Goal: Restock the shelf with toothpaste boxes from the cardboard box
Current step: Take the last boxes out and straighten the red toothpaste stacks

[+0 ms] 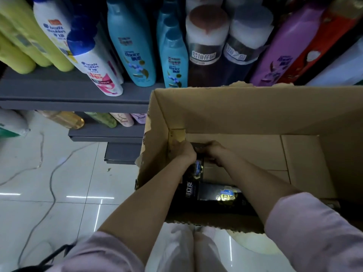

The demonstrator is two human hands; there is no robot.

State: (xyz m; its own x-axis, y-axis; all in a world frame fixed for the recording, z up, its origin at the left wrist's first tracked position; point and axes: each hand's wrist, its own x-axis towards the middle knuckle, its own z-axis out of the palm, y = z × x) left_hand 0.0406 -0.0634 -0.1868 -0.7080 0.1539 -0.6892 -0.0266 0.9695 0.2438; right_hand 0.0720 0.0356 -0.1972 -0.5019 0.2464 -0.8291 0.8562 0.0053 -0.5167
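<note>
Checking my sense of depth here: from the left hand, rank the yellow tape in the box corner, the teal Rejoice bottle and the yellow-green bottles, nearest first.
From the left hand:
1. Yellow tape, just above it in the box corner.
2. Teal Rejoice bottle, on the shelf behind the box.
3. Yellow-green bottles, far left on the shelf.

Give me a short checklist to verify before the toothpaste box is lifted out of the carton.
1. Left hand grips the dark toothpaste box: ok.
2. Right hand also holds it: ok.
3. Grip is firm enough: cannot tell.
4. Way up out of the cardboard box is open: ok.
5. More stock lies below: ok.
6. Free toothpaste place on the shelf: cannot tell, only bottles show.
</note>
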